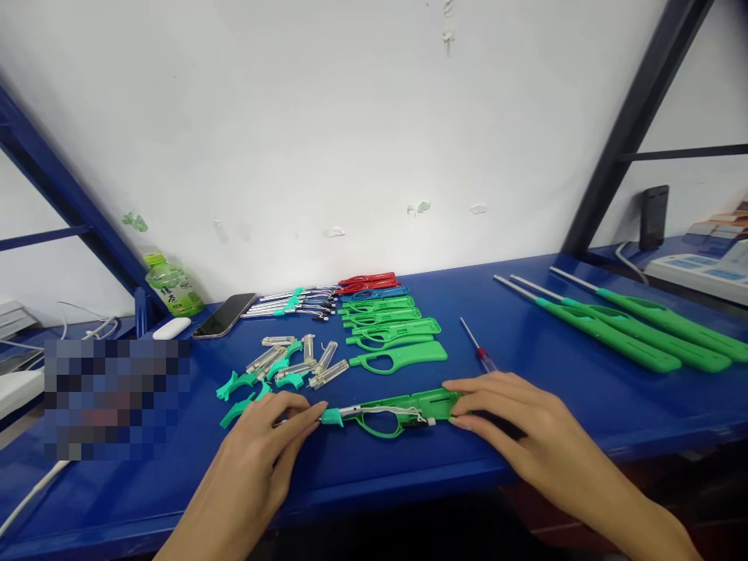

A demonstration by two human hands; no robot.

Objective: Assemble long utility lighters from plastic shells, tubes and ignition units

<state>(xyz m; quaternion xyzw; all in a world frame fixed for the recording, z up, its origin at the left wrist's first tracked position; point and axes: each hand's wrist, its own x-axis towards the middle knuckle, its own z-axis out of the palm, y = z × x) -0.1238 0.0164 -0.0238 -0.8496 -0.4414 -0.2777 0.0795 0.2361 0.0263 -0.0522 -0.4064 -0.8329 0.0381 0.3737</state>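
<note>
A green lighter half-shell [435, 407] lies near the table's front edge, its hollow side up. My right hand [508, 409] pinches the shell's right end between thumb and fingers. Closed on a lighter nozzle tube, my left hand [272, 432] is at the shell's left end; most of the tube is hidden by the fingers. The tube's teal collar [332, 418] meets the shell, and its white wire [389, 410] runs over the shell to a black igniter piece [416, 424]. Beyond my right hand lies a screwdriver [482, 354], its handle partly hidden.
Loose clear fuel tanks [330, 374] and teal triggers [237, 382] lie behind my left hand. Farther back are more nozzle tubes [292, 302], green shells [403, 356] and red shells [368, 280]. Three long green lighters [613, 335] are at right. A phone [225, 315] and bottle [174, 287] stand left.
</note>
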